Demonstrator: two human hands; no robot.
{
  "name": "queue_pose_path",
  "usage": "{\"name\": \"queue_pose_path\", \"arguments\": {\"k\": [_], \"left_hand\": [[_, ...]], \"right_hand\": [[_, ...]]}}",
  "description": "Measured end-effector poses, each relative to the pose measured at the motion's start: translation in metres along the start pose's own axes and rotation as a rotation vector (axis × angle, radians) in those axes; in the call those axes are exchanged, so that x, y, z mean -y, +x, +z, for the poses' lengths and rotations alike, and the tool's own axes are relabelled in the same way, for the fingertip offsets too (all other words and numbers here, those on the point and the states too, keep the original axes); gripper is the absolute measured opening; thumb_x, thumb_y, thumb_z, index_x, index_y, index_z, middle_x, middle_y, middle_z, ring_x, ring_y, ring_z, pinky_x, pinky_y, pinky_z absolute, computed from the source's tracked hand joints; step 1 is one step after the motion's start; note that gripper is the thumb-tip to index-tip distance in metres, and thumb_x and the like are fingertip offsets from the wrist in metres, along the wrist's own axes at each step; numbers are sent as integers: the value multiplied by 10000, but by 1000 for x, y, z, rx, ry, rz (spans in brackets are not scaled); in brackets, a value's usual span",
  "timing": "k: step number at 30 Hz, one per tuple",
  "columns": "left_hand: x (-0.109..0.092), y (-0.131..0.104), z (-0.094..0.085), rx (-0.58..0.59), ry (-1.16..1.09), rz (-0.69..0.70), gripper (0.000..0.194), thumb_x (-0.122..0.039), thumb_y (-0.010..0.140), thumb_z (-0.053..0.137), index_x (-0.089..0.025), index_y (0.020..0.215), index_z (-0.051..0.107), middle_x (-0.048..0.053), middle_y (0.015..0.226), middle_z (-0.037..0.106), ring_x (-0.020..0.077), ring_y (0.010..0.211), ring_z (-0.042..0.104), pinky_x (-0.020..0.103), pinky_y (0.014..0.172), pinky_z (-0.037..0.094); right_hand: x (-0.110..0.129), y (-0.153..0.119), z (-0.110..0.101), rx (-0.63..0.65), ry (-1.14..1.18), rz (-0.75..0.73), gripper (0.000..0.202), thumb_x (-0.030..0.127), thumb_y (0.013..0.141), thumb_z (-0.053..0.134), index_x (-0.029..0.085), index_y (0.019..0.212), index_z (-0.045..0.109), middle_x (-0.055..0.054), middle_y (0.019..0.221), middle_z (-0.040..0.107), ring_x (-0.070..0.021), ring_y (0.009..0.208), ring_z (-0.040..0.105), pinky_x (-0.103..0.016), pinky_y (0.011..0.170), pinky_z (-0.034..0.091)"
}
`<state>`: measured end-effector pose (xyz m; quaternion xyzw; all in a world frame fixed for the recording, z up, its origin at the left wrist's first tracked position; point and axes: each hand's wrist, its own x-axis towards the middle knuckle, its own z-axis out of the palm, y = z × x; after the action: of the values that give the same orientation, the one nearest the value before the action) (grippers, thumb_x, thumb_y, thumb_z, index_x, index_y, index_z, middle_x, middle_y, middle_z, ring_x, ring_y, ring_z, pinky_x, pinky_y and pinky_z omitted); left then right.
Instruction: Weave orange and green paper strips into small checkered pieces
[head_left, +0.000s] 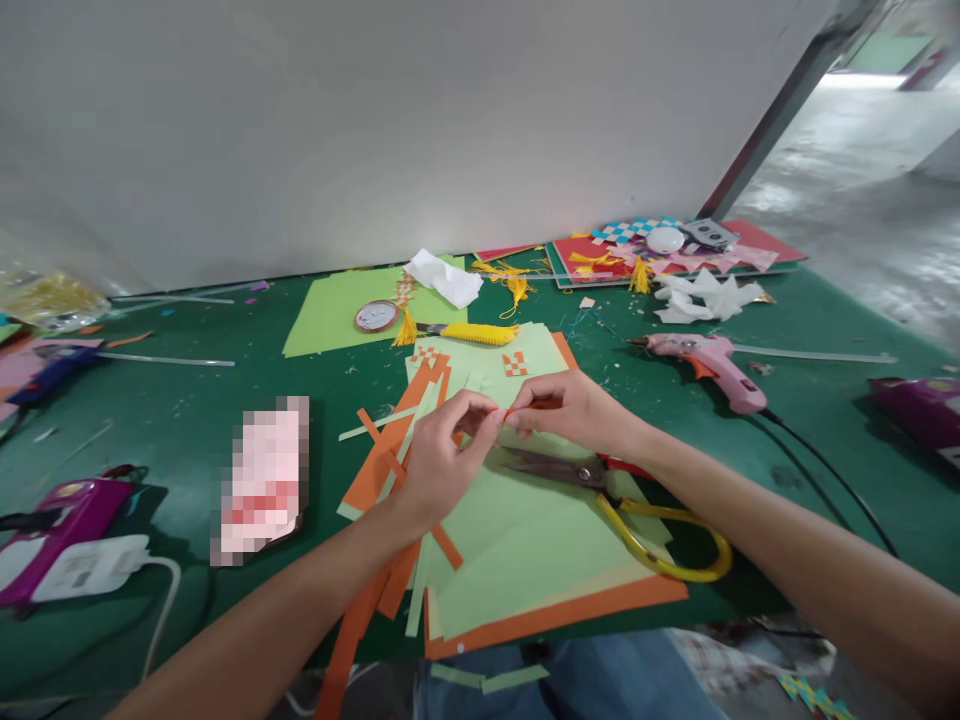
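My left hand and my right hand meet at the fingertips over a stack of pale green paper. Both pinch a small orange paper strip, mostly hidden by the fingers. Under my right wrist lie scissors with red and yellow handles. Orange paper strips and pale green strips are heaped by my left hand. Just beyond the hands sits a small woven orange-and-white paper piece. A yellow utility knife rests at the top of the stack.
A pink glue gun lies to the right, its cord trailing forward. At left are a blurred pink phone-shaped object and a purple power strip. Crumpled tissue, yellow tassels and red folders line the back.
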<state>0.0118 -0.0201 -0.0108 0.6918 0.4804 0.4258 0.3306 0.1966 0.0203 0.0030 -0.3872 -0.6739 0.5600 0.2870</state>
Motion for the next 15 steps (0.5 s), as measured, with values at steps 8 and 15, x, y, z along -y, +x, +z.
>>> {"name": "queue_pose_path", "arguments": {"k": [8,15], "left_hand": [[3,1,1,-31,-33,30,78,-267,900,567,-195,904,599,-25,773,623,85,632,624,204,641,490],[1,2,1,-36,-99,10,82,-270,894,582,-196,918,607,-23,779,632,84,616,635,205,623,497]], "right_hand": [[-2,-1,3,-183,-329,-355,109,226,828,650,162,767,713,-17,719,697,-119,653,593,-236,639,451],[-7,-1,3,-229,-399,-472,108,224,850,635,173,784,704,-19,735,698,-124,668,615,-237,656,459]]}}
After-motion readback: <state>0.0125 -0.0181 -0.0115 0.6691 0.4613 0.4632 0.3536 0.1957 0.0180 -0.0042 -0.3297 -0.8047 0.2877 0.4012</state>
